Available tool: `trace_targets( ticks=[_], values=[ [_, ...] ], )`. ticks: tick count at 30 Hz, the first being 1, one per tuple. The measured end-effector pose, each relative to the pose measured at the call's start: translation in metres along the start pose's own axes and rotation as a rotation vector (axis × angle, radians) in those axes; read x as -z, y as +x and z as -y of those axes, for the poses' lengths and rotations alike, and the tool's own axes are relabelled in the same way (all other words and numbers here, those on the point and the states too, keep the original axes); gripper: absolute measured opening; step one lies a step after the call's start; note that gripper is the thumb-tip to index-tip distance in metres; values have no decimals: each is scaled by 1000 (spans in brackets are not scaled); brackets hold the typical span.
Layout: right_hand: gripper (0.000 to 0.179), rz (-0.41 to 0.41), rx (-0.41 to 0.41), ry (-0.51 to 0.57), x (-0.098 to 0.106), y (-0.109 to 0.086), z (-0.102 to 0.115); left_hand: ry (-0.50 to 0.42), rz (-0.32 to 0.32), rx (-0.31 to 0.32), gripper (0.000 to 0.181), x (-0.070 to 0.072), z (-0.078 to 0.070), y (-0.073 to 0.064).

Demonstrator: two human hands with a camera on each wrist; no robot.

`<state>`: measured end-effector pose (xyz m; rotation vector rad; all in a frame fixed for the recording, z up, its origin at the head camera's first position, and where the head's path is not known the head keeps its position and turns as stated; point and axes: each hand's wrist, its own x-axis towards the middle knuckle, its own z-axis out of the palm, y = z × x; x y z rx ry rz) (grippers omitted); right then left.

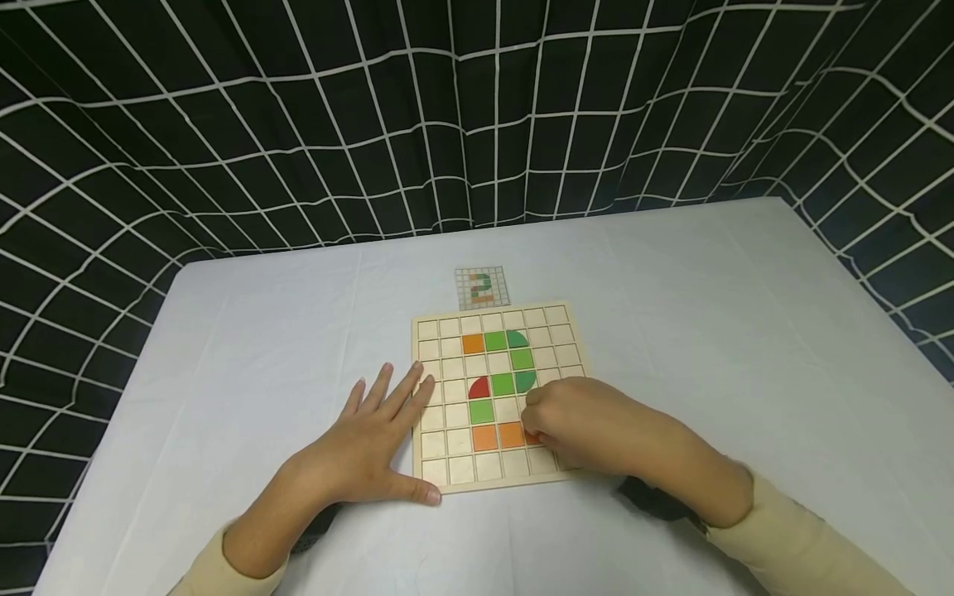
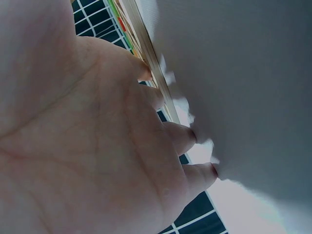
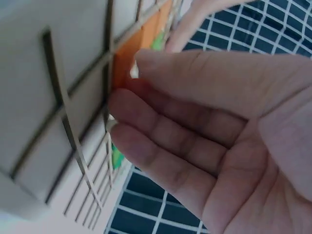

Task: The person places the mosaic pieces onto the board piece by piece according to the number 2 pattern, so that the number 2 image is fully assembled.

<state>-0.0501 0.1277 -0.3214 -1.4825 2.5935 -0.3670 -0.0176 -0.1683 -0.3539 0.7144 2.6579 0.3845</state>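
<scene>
A wooden grid board (image 1: pixel 461 470) lies on the white cloth, with coloured tiles in some cells. My right hand (image 1: pixel 589 420) is over the board's lower right, thumb and fingertips at an orange square tile (image 3: pixel 121 66) in the lower row. Two more orange tiles (image 1: pixel 498 436) sit to its left. Fingers spread, my left hand (image 1: pixel 361 451) rests along the board's left edge, its thumb near the lower corner. Farther up are green squares (image 1: pixel 503 383), teal quarter-rounds (image 1: pixel 517 338), a red quarter-round (image 1: pixel 479 388) and another orange square (image 1: pixel 473 343). My right fingers partly cover the tile they touch.
Just beyond the board lies a small patterned card (image 1: pixel 481 288) with a gridded coloured figure. White cloth (image 1: pixel 708 331) covers the table, and a dark curtain with white grid lines (image 1: pixel 417 99) hangs behind and at both sides.
</scene>
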Motion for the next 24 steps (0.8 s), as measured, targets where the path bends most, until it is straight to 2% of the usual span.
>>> trace_targets(
  ticks=[5, 7, 9, 12, 14, 15, 19, 24],
  values=[
    [20, 43, -46, 120, 10, -3, -10, -23, 0, -1, 128, 1, 2, -1],
    [12, 4, -60, 131, 11, -6, -20, -29, -11, 9, 125, 2, 5, -2],
    [6, -63, -104, 103, 12, -13, -32, 16, -56, 54, 122, 4, 11, -5],
    [46, -119, -247, 25, 11, -31, -51, 107, -134, 182, 118, 11, 23, -13],
    [69, -103, -378, -22, 10, -47, -61, 156, -175, 264, 118, 18, 30, -18],
    [74, -84, -438, -41, 9, -54, -65, 163, -186, 290, 118, 22, 34, -21],
    [83, -43, -599, -68, 8, -75, -77, 149, -224, 308, 120, 32, 39, -27],
    [85, -44, -632, -62, 8, -82, -82, 153, -248, 295, 120, 36, 38, -27]
  ],
)
